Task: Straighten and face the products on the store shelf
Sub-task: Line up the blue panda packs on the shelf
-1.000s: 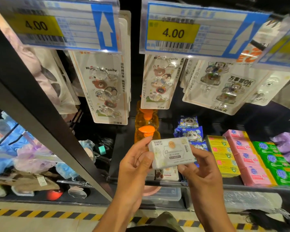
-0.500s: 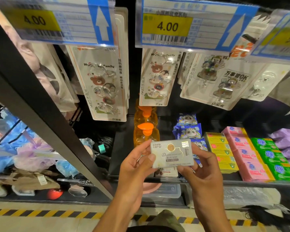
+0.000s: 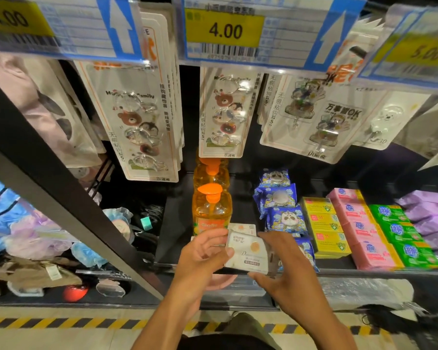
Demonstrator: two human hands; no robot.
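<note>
A left hand (image 3: 202, 256) and right hand (image 3: 288, 271) clamp a white soap box (image 3: 250, 253) by its 9 and 3 o'clock ends at the shelf (image 3: 364, 273) front; orange bottle (image 3: 211, 210) at 11 o'clock.

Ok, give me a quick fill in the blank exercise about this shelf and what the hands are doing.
1. The left hand and right hand together hold a ____ box at the shelf front.
2. The pump bottles left of it have ____ caps.
3. The price tag above the bottles reads ____.
4. Between the yellow boxes and green boxes sit ____ boxes.
Missing words: white; orange; 4.00; pink.
</note>
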